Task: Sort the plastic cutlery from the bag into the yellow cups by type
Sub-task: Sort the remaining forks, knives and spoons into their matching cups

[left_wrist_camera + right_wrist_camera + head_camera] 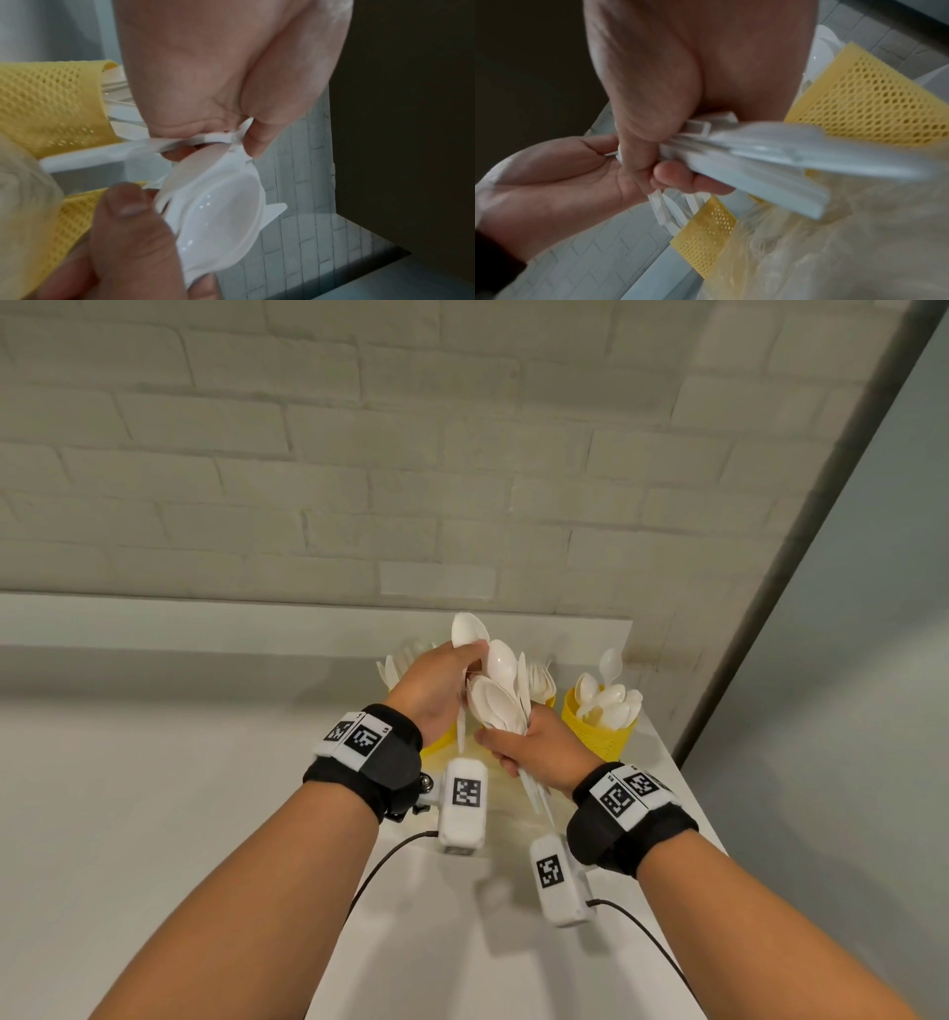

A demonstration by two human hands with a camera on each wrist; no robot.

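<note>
My right hand grips a fan of white plastic spoons by their handles, just in front of the yellow cups. My left hand reaches over the bundle and pinches a single spoon near its bowl. In the left wrist view the left fingertips pinch that spoon's neck above the stacked spoon bowls. In the right wrist view the right hand clamps the bundle of handles. The right cup holds spoons, the middle cup forks, and the left cup is half hidden behind my left hand.
The crumpled clear plastic bag lies under the right hand beside a mesh cup. The white table ends close to the right of the cups, with a brick wall directly behind them.
</note>
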